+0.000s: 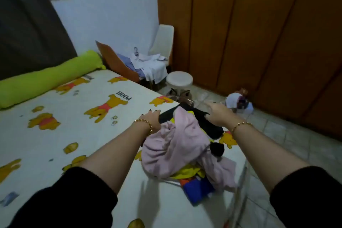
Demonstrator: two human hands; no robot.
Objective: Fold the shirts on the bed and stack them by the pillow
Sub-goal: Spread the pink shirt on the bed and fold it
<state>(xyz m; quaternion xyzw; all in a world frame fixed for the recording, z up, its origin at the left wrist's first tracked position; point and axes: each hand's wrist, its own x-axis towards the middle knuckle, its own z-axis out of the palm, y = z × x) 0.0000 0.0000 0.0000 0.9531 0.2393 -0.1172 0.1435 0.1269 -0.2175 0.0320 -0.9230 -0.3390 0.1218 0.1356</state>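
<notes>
Currently the left hand (150,118) is lying palm down with its fingers fairly straight, touching the left edge of a black shirt (209,126) near the bed's far corner. The right hand (217,114) is reaching over the same shirt from the other side; its fingers are blurred, so I cannot tell whether it is pinching the cloth or only touching it. Gold bracelets (146,124) are circling both wrists, and black sleeves (74,200) are covering the arms nearer the elbows. Between the arms the shirts are lying unfolded in a heap: a pink shirt (177,146) is sprawling over the black one, with yellow cloth (187,171) and blue cloth (199,190) poking out beneath it at the near side. The heap is sitting at the right edge of the bed (55,144), well apart from the green bolster (46,77) lying along the far left side. The sheet (103,135) is showing yellow bears in red tops, and beside one the word "POOH" (123,95) is reading upside down. Beyond the bed a chair (162,39) is holding pale clothes, a white stool (179,78) is standing beside it on the tiled floor (296,144), and a brown wardrobe (259,33) is filling the right wall.
</notes>
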